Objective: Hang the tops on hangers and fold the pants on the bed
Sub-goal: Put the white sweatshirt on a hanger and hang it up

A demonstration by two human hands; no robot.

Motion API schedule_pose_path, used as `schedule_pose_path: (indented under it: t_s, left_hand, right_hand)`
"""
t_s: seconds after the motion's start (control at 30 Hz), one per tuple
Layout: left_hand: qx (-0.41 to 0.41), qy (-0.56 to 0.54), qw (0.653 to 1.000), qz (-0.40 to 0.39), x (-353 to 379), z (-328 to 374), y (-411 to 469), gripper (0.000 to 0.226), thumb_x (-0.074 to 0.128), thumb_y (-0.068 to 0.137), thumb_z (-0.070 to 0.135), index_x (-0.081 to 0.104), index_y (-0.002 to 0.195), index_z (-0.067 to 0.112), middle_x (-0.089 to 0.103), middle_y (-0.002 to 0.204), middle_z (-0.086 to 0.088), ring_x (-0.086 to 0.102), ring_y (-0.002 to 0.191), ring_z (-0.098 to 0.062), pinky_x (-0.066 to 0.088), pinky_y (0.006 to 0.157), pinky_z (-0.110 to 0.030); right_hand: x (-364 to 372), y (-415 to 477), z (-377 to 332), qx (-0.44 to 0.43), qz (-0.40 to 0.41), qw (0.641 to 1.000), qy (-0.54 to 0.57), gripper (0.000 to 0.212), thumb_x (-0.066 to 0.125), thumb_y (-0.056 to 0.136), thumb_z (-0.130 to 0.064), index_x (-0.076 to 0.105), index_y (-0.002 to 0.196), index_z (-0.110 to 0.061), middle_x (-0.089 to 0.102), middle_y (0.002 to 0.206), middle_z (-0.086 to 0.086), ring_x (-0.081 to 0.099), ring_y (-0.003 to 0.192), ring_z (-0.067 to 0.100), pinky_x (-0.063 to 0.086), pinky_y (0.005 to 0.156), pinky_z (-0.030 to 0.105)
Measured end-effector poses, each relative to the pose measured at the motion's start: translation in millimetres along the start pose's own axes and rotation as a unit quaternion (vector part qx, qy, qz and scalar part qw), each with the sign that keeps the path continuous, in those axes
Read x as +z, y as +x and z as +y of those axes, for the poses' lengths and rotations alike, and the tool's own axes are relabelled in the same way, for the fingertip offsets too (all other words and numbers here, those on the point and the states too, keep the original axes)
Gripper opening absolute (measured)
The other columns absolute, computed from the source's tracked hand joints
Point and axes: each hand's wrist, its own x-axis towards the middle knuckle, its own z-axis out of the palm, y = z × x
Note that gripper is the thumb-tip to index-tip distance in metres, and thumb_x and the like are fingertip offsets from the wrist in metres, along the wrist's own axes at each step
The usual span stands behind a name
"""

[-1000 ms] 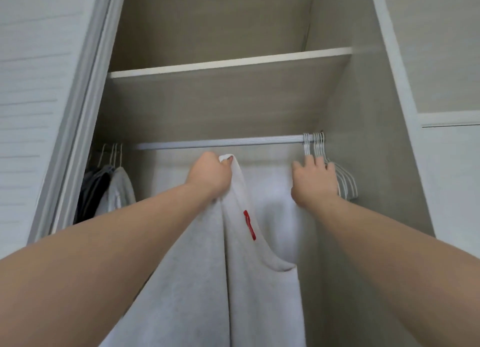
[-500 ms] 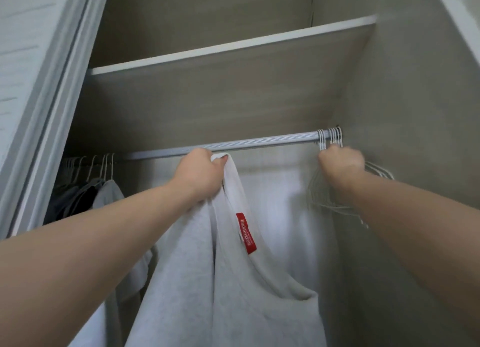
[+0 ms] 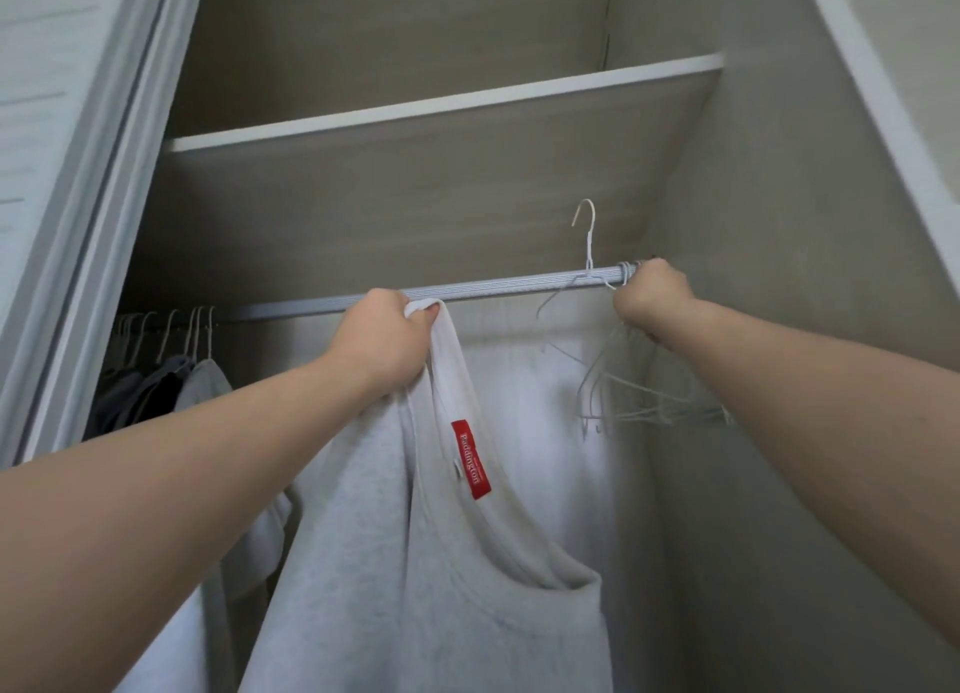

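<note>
Centre of frame: we are gripping the grey top (image 3: 415,536) by its shoulder strap in our left hand (image 3: 382,339), fingers curled, just under the rod (image 3: 493,284). Right of centre: our right hand (image 3: 649,297) is clutching a white hanger (image 3: 589,248), its hook standing above the rod. Spare hangers (image 3: 639,396) are dangling below. Lower left: hung clothes (image 3: 171,386).

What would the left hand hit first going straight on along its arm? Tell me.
The left hand would probably meet the rod just above it; depth is unclear, so it might pass under.
</note>
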Motion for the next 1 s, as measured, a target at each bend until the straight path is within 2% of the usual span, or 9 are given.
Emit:
schedule_pose_path:
  t_s: [0.07,0.13,0.27,0.37,0.43,0.6,0.73,0.83,1.0]
  left_hand:
    - [-0.004,-0.012,1.0,-0.001,-6.7,6.1,-7.3,0.039,0.049,0.105,0.037,0.053,0.079,0.008,0.054,0.065,-0.009,0.05,0.059,-0.029,0.031,0.049,-0.03]
    - [-0.004,-0.027,1.0,-0.001,-15.2,13.8,-16.0,0.039,0.049,0.104,0.036,0.051,0.076,0.01,0.055,0.063,-0.009,0.05,0.057,-0.029,0.033,0.049,-0.029]
    - [0.018,-0.058,0.998,0.013,-35.2,27.1,-40.6,0.041,0.051,0.103,0.036,0.045,0.069,0.013,0.052,0.057,-0.006,0.05,0.05,-0.026,0.033,0.044,-0.027]
    - [0.007,-0.09,0.996,0.012,-47.2,32.4,-66.0,0.042,0.05,0.102,0.04,0.048,0.069,0.014,0.051,0.051,-0.005,0.046,0.031,-0.018,0.031,0.03,-0.02]
    - [-0.01,-0.098,0.995,0.005,-53.2,33.5,-86.4,0.044,0.049,0.102,0.042,0.047,0.068,0.014,0.05,0.049,-0.006,0.043,0.026,-0.016,0.029,0.029,-0.019]
    - [-0.015,-0.09,0.996,-0.01,-58.4,36.2,-130.3,0.047,0.051,0.102,0.04,0.052,0.068,0.008,0.054,0.06,-0.011,0.054,0.053,-0.029,0.035,0.047,-0.027]
    - [-0.007,-0.075,0.996,-0.037,-65.4,48.2,-158.1,0.047,0.051,0.102,0.042,0.056,0.073,0.006,0.057,0.061,-0.014,0.054,0.045,-0.029,0.036,0.044,-0.026]
    - [0.006,-0.047,0.998,-0.04,-72.5,67.7,-176.3,0.049,0.05,0.102,0.045,0.056,0.072,0.007,0.058,0.058,-0.014,0.053,0.04,-0.026,0.032,0.041,-0.022]
    - [0.039,-0.03,0.997,-0.065,-77.2,112.4,-212.7,0.051,0.05,0.103,0.04,0.053,0.066,0.006,0.057,0.061,-0.014,0.055,0.055,-0.026,0.031,0.05,-0.028]
  right_hand:
    - [-4.5,-17.6,-4.6,0.039,-0.021,0.995,0.085,0.016,0.048,0.097,-0.009,0.053,0.112,-0.011,0.055,0.087,0.018,0.054,0.062,0.027,0.036,0.033,0.017]
    - [-13.6,-37.6,-6.3,0.065,-0.047,0.984,0.159,0.013,0.046,0.098,-0.006,0.055,0.106,-0.009,0.046,0.071,0.012,0.041,0.049,0.018,0.028,0.032,0.012]
    - [-39.7,-91.3,-8.8,0.093,-0.097,0.948,0.287,0.016,0.042,0.098,-0.001,0.05,0.091,-0.014,0.035,0.063,0.009,0.032,0.037,0.014,0.025,0.039,0.014]
    - [-69.0,-140.8,-2.9,0.107,-0.078,0.931,0.34,0.022,0.042,0.097,-0.001,0.053,0.084,-0.014,0.033,0.06,0.005,0.025,0.041,0.012,0.02,0.039,0.012]
    - [-95.2,-175.0,0.8,0.108,-0.076,0.926,0.353,0.025,0.04,0.097,-0.001,0.054,0.08,-0.015,0.034,0.055,0.002,0.024,0.04,0.012,0.019,0.039,0.014]
    - [-168.9,-252.1,13.7,0.121,-0.061,0.906,0.4,0.016,0.048,0.096,-0.006,0.051,0.083,-0.015,0.035,0.046,-0.007,0.023,0.037,0.01,0.018,0.038,0.017]
    - [-223.0,-289.6,31.9,0.123,-0.047,0.902,0.411,0.021,0.06,0.097,-0.018,0.043,0.084,-0.02,0.034,0.052,-0.006,0.023,0.042,0.013,0.021,0.038,0.02]
    - [-250.9,-299.2,35.5,0.146,-0.062,0.901,0.403,0.014,0.059,0.099,-0.023,0.052,0.093,-0.012,0.029,0.053,-0.005,0.021,0.044,0.013,0.019,0.04,0.021]
    - [-297.2,-338.8,52.4,0.125,-0.093,0.908,0.39,0.022,0.05,0.103,-0.02,0.063,0.09,-0.007,0.028,0.049,-0.006,0.019,0.041,0.012,0.016,0.041,0.019]
